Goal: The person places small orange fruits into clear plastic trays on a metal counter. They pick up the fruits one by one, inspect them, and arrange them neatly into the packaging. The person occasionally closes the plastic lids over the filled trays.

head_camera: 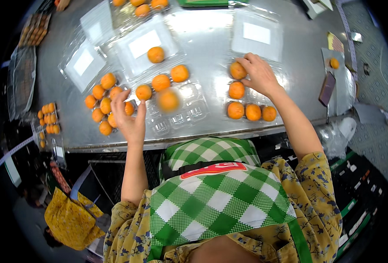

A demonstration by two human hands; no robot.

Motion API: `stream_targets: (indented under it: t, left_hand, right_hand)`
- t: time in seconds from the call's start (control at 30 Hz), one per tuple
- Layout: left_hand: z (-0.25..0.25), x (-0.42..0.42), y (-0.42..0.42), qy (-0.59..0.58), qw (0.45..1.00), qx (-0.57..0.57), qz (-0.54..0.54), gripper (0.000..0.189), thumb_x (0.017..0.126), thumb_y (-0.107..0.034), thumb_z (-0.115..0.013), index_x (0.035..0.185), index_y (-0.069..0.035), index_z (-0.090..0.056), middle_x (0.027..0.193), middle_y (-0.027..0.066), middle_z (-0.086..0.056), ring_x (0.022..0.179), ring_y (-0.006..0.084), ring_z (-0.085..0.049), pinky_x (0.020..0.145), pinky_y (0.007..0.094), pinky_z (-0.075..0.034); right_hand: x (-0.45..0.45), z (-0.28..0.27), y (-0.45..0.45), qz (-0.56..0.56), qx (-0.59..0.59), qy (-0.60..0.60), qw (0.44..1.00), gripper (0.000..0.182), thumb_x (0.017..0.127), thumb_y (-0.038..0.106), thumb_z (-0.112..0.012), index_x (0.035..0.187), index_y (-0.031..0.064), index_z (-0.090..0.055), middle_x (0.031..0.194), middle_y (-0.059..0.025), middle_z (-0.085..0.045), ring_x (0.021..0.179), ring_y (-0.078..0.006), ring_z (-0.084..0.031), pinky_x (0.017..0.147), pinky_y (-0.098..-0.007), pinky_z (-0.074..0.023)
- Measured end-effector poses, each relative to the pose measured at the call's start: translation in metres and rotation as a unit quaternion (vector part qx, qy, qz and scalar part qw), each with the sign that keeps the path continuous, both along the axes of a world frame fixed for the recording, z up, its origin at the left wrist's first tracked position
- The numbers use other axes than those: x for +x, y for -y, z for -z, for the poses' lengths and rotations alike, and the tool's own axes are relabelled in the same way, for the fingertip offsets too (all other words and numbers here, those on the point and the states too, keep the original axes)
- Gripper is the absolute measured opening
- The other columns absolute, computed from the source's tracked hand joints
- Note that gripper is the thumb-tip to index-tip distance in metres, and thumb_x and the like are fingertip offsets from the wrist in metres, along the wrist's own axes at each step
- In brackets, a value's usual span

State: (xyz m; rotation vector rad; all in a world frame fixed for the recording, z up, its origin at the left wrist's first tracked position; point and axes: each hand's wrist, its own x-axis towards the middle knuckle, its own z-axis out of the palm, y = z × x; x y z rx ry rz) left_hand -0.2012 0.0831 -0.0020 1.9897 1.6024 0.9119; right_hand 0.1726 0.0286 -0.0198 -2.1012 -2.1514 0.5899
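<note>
My right hand [261, 75] has its thumb and fingers around an orange-coloured citrus fruit [237, 70] at the upper left of the right clear plastic clamshell tray [258, 97]. Below it sit another fruit [236, 90] and a near row of three. My left hand [125, 115] hangs over the filled left tray, thumb and fingers spread, nothing seen between them. Its thumb tip is close to a fruit [143, 92] in the middle tray [194, 110]. A motion-blurred fruit [168, 100] appears over that tray's cups. One more fruit [156, 55] rests on the middle tray's open lid [128, 62].
Open lids with white labels [256, 33] lie behind the trays on the metal table [207, 42]. A filled pack [34, 29] is at the far left. A phone-like dark object [327, 88] lies at the right. Another person's yellow patterned garment [70, 220] shows at lower left.
</note>
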Motion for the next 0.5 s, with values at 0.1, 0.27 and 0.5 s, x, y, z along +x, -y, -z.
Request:
stream_targets:
  t: [0.1,0.27,0.5]
  left_hand:
    - [-0.004,-0.005,0.002,0.001,0.999,-0.024,-0.029,0.04,0.074,-0.007,-0.073,0.111,-0.002,-0.059,0.111,0.0106,-0.058,0.107,0.0257,-0.053,0.088,0.0366,-0.043]
    - [0.006,-0.018,0.003,0.025,0.996,-0.047,-0.069,0.038,0.074,-0.008,-0.072,0.11,-0.003,-0.06,0.109,0.0085,-0.058,0.103,0.0239,-0.053,0.083,0.0353,-0.043]
    - [0.016,-0.021,0.01,0.037,0.996,-0.062,-0.051,0.037,0.074,-0.005,-0.072,0.109,-0.002,-0.061,0.107,0.0099,-0.057,0.098,0.0236,-0.055,0.083,0.0349,-0.044]
  right_hand:
    - [-0.004,-0.004,-0.005,-0.009,-0.013,0.014,1.0,0.055,0.064,0.006,-0.074,0.116,0.0089,-0.056,0.106,-0.0071,-0.053,0.102,-0.0256,-0.054,0.087,-0.0376,-0.0456]
    - [-0.01,-0.008,-0.008,-0.005,-0.021,0.004,1.0,0.055,0.062,0.006,-0.075,0.114,0.0092,-0.056,0.103,-0.0071,-0.054,0.1,-0.0261,-0.054,0.086,-0.0378,-0.0461]
    - [-0.005,-0.002,-0.006,-0.019,0.012,-0.029,0.999,0.055,0.06,0.006,-0.077,0.11,0.0081,-0.056,0.1,-0.0091,-0.054,0.099,-0.0286,-0.054,0.086,-0.0384,-0.0463]
